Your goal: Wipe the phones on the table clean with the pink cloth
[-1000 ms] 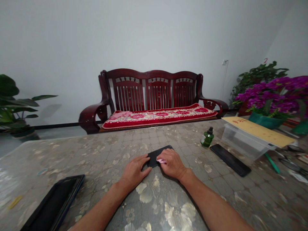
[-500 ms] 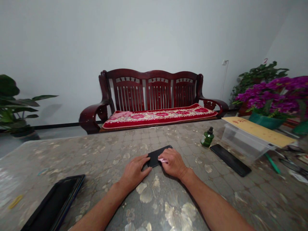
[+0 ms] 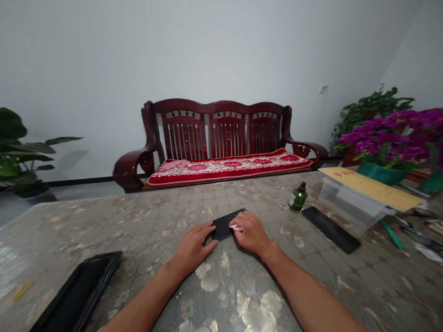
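Note:
A flat black phone (image 3: 221,226) lies on the table in front of me. My left hand (image 3: 194,243) holds its left end, with the fingers at the far edge and the thumb at the near edge. Over the phone's right part, my right hand (image 3: 252,234) is closed around a small pale pink cloth (image 3: 236,227), pressed to the dark surface. Most of that cloth is hidden in my fingers, and the right hand covers the phone's right end.
On the right stand a green bottle (image 3: 298,197), another black slab like a phone (image 3: 331,229), a clear plastic box (image 3: 349,203) and a green pen (image 3: 392,234). A black case (image 3: 74,295) and a yellow band (image 3: 21,291) lie left. Behind the table is a wooden bench (image 3: 221,108).
My right hand and the cloth have shifted slightly to the right along the phone. My left hand keeps its place on the phone.

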{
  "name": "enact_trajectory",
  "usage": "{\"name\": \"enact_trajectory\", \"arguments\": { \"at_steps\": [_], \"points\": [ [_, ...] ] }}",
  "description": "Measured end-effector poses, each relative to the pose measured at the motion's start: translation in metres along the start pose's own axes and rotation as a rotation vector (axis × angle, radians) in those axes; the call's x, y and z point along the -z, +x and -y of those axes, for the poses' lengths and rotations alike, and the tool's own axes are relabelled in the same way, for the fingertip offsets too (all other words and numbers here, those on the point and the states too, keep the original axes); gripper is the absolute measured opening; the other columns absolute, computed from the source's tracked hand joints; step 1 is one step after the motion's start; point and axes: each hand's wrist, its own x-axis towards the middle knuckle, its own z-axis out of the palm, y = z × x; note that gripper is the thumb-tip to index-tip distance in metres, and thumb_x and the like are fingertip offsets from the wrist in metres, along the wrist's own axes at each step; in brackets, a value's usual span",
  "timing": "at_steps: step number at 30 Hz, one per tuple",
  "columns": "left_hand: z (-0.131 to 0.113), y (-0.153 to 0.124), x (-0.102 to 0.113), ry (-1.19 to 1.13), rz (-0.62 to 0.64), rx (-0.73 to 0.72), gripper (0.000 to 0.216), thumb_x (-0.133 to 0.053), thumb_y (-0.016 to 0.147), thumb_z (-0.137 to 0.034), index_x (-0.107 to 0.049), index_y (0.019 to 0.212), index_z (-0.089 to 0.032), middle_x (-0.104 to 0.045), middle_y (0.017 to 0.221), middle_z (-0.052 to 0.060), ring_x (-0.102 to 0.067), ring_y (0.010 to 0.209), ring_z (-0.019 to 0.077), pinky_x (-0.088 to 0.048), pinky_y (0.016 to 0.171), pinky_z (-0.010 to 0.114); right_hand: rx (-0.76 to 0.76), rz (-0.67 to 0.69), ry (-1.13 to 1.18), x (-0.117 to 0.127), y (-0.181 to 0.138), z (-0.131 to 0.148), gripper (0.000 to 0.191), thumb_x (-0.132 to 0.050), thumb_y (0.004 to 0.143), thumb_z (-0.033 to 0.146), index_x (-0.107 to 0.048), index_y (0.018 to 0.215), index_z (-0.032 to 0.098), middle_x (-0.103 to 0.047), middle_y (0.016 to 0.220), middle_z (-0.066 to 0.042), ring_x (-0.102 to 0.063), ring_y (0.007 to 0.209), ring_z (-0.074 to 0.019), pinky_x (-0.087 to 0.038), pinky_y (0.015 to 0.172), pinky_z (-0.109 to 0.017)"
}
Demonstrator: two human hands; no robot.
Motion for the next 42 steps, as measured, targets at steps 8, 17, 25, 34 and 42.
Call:
{"name": "enact_trajectory", "arguments": {
  "at_steps": [8, 17, 25, 34, 42],
  "points": [
    [0.0013, -0.0009, -0.0006, -0.023, -0.016, -0.012, 0.036, -0.067, 0.082, -0.028, -0.069, 0.118, -0.024, -0.065, 0.130, 0.007, -0.063, 0.117, 0.0262, -0.047, 0.104, 0.041, -0.142, -0.010, -0.060, 0.0014, 0.0034, -0.0007, 0.022, -0.055, 0.077, 0.005, -0.069, 0.082, 0.022, -0.066, 0.082, -0.003, -0.056, 0.081, -0.0183, -0.038, 0.076, -0.029],
    [-0.0024, 0.0008, 0.0013, -0.015, -0.002, -0.002, 0.036, -0.069, 0.081, -0.027, -0.070, 0.117, -0.021, -0.066, 0.129, 0.010, -0.063, 0.117, 0.0276, -0.047, 0.104, 0.041, -0.010, 0.034, 0.011, -0.0004, 0.0014, 0.0027, 0.022, -0.058, 0.076, 0.005, -0.070, 0.084, 0.021, -0.067, 0.081, -0.002, -0.056, 0.081, -0.0178, -0.038, 0.076, -0.028],
    [-0.0038, 0.0007, 0.0034, -0.028, -0.006, -0.003, 0.035, -0.067, 0.082, -0.027, -0.070, 0.116, -0.021, -0.066, 0.128, 0.009, -0.064, 0.116, 0.0274, -0.048, 0.104, 0.042, -0.167, -0.014, -0.059, -0.0039, 0.0062, -0.0058, 0.023, -0.055, 0.081, 0.005, -0.069, 0.086, 0.022, -0.067, 0.086, -0.003, -0.057, 0.084, -0.0188, -0.038, 0.078, -0.029],
    [-0.0015, 0.0005, 0.0016, -0.040, -0.016, 0.001, 0.035, -0.068, 0.080, -0.027, -0.071, 0.114, -0.022, -0.067, 0.127, 0.009, -0.064, 0.115, 0.0274, -0.048, 0.103, 0.042, -0.048, 0.015, -0.001, -0.0064, 0.0051, -0.0017, 0.022, -0.058, 0.081, 0.005, -0.069, 0.088, 0.023, -0.068, 0.087, -0.002, -0.057, 0.085, -0.0186, -0.038, 0.076, -0.029],
    [0.0009, 0.0000, -0.0011, -0.032, -0.015, -0.009, 0.037, -0.068, 0.081, -0.028, -0.070, 0.117, -0.022, -0.066, 0.128, 0.009, -0.063, 0.116, 0.0275, -0.048, 0.103, 0.042, -0.141, 0.009, -0.075, 0.0008, 0.0075, -0.0020, 0.022, -0.055, 0.078, 0.006, -0.069, 0.082, 0.022, -0.068, 0.083, -0.003, -0.058, 0.081, -0.0187, -0.038, 0.077, -0.029]
  ]
}}
